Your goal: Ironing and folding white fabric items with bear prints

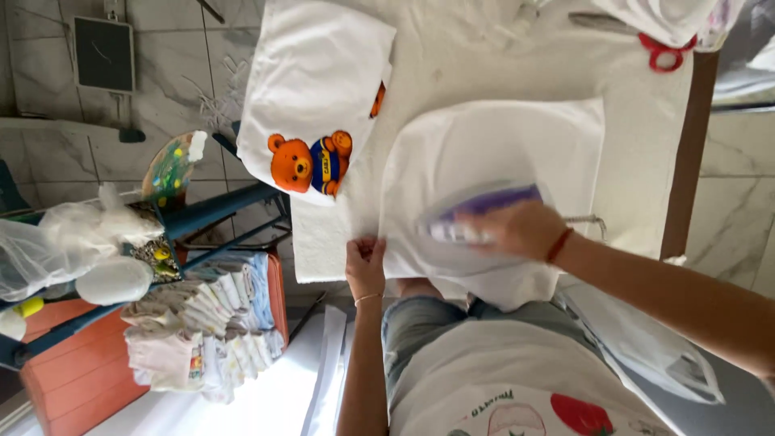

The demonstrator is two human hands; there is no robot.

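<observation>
- White cotton piece (492,153) lies flat on the worktop (646,121), right in front of me, near edge hanging over toward my lap.
- R hand (521,230) wrapped tight round the handle of the iron (476,218), white w/ purple top, sitting on the lower middle of the cloth. It's blurred, so prob. mid-stroke.
- L hand (365,266) pinching the cloth's near-left corner, thumb on top, holding it taut.
- To do this well, I reckon: keep that corner pulled so no crease gets pressed in, run the iron away from the L hand, don't park it in one spot.
- Just left of it: 2nd white garment (315,89) w/ orange teddy-bear print (311,164), partly over the worktop's edge.
- Red-handled scissors (666,50) at far right corner, well apart.
- Worktop is padded w/ white cloth, brown edge on the right.
- Room: grey marble-look tiles, blue metal rack (218,214) w/ plastic bags, stack of folded small clothes (206,331) on an orange surface to my left.
</observation>
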